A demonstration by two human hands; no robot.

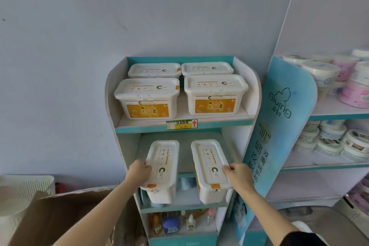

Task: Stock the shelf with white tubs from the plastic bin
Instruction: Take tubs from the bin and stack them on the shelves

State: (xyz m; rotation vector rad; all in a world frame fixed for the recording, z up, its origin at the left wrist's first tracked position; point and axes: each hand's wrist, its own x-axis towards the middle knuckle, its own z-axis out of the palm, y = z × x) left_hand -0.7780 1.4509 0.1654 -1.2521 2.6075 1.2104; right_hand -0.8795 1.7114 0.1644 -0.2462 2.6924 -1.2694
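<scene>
My left hand [139, 171] grips the left edge of a white tub [162, 170], held lengthwise in front of the second shelf opening [183, 140]. My right hand [236, 173] grips the right edge of a second white tub [209, 170], held the same way beside the first. Both tubs have orange clasps at the near end. The top shelf [179, 124] carries several white tubs with yellow labels, such as one at front left [147, 98] and one at front right [215, 94]. The plastic bin is not clearly in view.
A cardboard box [65, 217] and a pale ribbed basket [24, 191] sit at lower left. Bottles [171, 223] fill the lower shelf. A blue side panel [279, 136] divides off shelves of round tubs [329, 142] on the right. A grey wall stands behind.
</scene>
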